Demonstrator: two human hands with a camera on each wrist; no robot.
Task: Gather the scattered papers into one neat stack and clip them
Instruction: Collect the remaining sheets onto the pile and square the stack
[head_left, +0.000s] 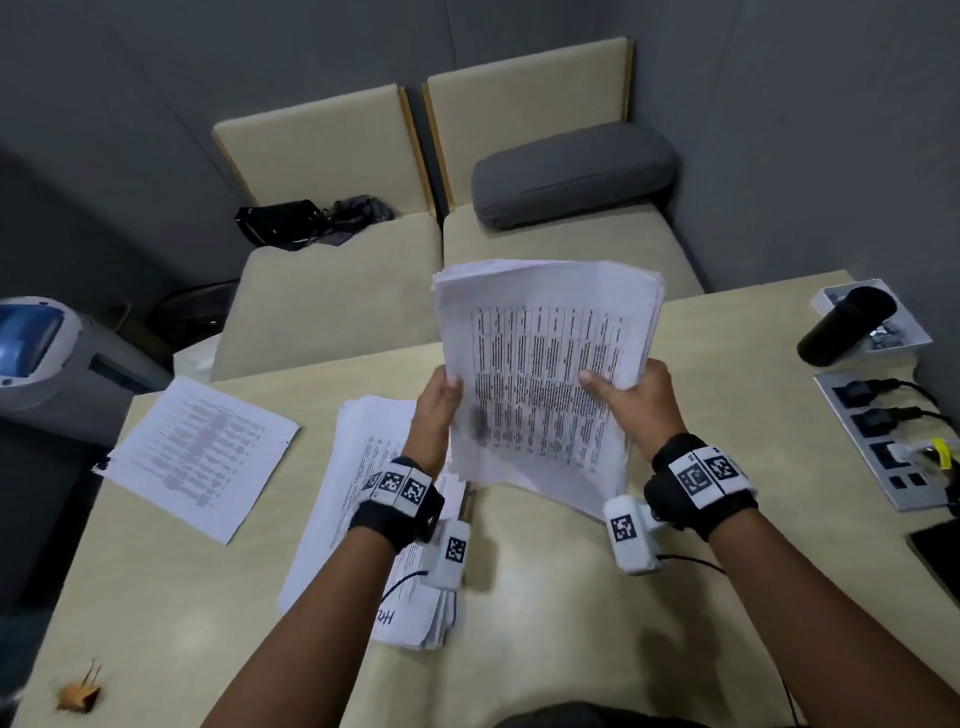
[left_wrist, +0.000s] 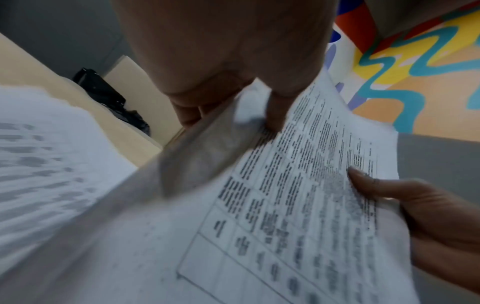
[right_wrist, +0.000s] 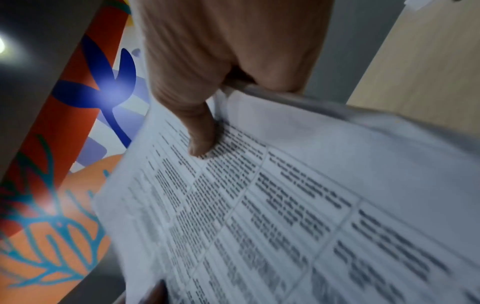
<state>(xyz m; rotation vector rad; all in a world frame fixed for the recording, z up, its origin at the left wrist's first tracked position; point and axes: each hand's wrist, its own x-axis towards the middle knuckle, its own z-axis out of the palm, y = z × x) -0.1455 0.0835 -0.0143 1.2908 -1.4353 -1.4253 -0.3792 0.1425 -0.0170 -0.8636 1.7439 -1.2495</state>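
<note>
A thick bundle of printed papers (head_left: 540, 374) is held up above the beige table (head_left: 571, 597), tilted toward me. My left hand (head_left: 441, 400) grips its left edge, thumb on the front. My right hand (head_left: 628, 395) grips the right edge, thumb pressed on the printed table. In the left wrist view the left hand (left_wrist: 228, 102) pinches the bundle (left_wrist: 285, 205); in the right wrist view the right hand (right_wrist: 202, 135) presses its thumb on the bundle (right_wrist: 285, 205). A second pile of papers (head_left: 363, 519) lies under my left wrist. A single sheet (head_left: 200, 457) lies at the table's left.
A black cylinder (head_left: 847, 325) lies on a white tray (head_left: 914, 332) at the right. A power strip (head_left: 883, 441) with plugs sits below it. A small brown clip-like object (head_left: 78, 696) lies near the table's front left corner. Beige seats with a grey cushion (head_left: 571, 174) stand behind.
</note>
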